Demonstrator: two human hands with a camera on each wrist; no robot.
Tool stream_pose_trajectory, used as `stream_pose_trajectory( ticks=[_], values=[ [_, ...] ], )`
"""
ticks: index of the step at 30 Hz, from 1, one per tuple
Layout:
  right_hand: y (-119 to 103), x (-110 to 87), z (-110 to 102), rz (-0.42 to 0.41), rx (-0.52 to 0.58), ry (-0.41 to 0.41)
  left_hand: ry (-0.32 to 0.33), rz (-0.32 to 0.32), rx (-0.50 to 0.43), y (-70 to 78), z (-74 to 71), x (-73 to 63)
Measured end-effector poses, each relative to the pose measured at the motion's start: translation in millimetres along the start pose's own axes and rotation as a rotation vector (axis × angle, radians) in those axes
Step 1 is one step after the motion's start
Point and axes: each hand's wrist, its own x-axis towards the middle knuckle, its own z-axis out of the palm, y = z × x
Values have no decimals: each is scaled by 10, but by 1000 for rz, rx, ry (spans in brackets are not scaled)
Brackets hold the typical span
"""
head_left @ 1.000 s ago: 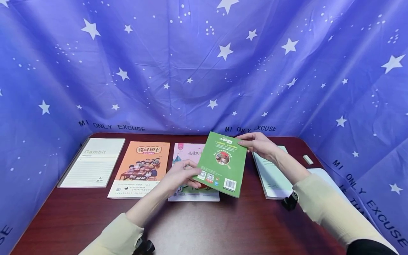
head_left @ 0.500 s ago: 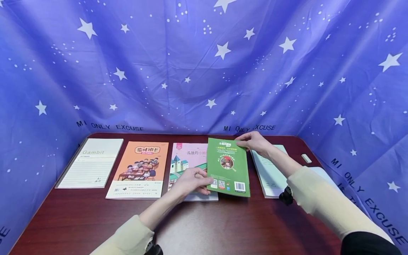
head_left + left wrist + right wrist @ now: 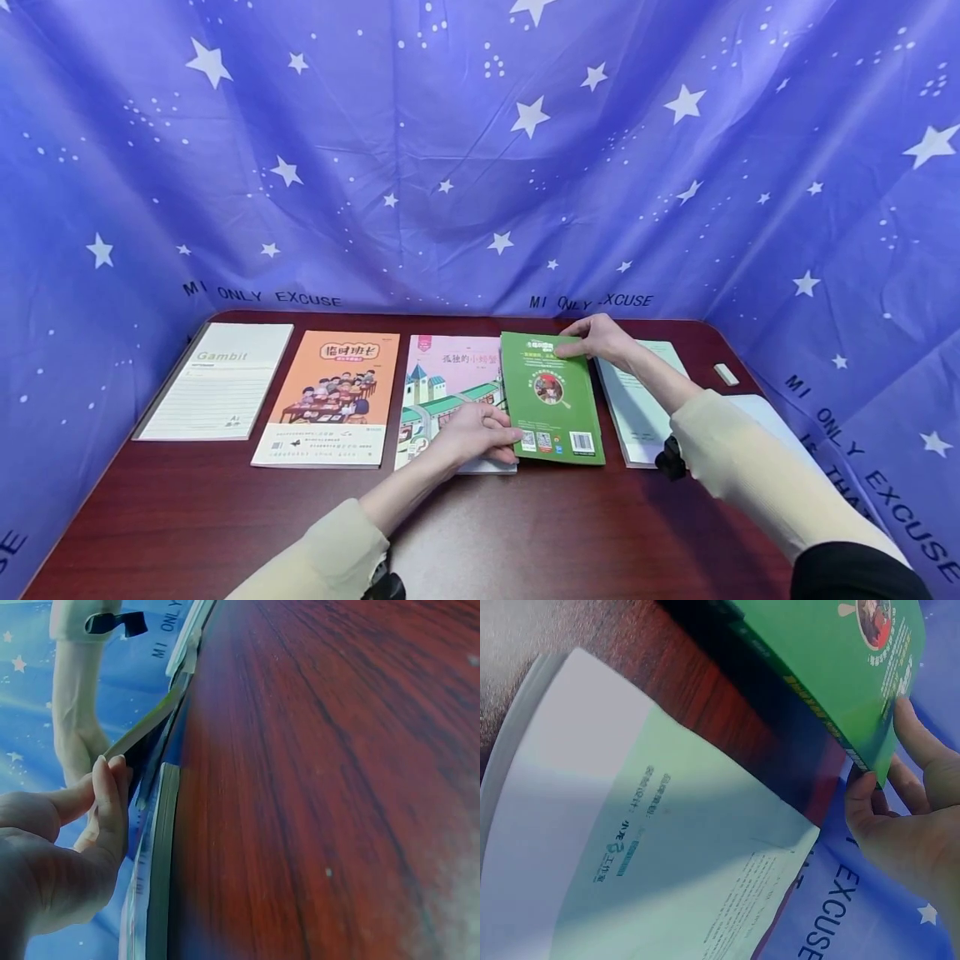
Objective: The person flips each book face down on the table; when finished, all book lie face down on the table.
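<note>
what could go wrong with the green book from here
The green book, raised off the table, might land on the pink book, whose right edge it overlaps in the head view. Its cover might also crease, since the left hand and right hand pinch it only near opposite corners.

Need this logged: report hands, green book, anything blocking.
Left hand, right hand gripping green book. Book above table. Possible snag: pink book, partly covered in head view.
</note>
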Motion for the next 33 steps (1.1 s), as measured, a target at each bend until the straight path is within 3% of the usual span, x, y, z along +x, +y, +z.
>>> stream_pose_trajectory(
  ticks=[5,11,18,24,33],
  values=[
    [41,11,3,13,-89,18,-10,-9,3,-2,56,45],
    [71,40,1,-7,-164,6,23,-9,44,-2,101,66],
    [107,99,24,-51,-268,14,73,-21,160,25,141,94],
    [143,102,51,-83,-329,31,120,-71,264,34,193,111],
    [149,123,82,-81,-368,42,150,-63,270,24,189,115]
  ],
)
